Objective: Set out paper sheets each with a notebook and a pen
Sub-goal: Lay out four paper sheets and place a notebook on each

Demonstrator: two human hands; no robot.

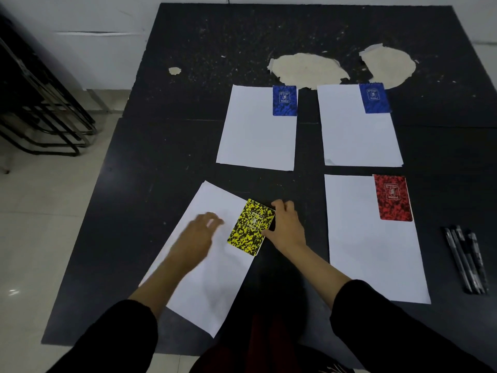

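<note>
Several white paper sheets lie on the black table (166, 146). The near-left sheet (204, 286) lies tilted, with a yellow-and-black notebook (251, 227) at its upper right corner. My right hand (286, 224) grips that notebook's right edge. My left hand (197, 235) hovers blurred over the same sheet, fingers apart, holding nothing. The near-right sheet (368, 251) carries a red notebook (393, 197). Each far sheet, left (255, 135) and right (357, 135), bears a blue notebook, left (285, 100) and right (374, 98), at its top right corner. Several dark pens (466, 259) lie together at the right.
Two pale patches of peeled surface (309, 68) mark the far part of the table. Black metal chair frames (40, 103) stand on the tiled floor to the left. A white wall runs behind the table.
</note>
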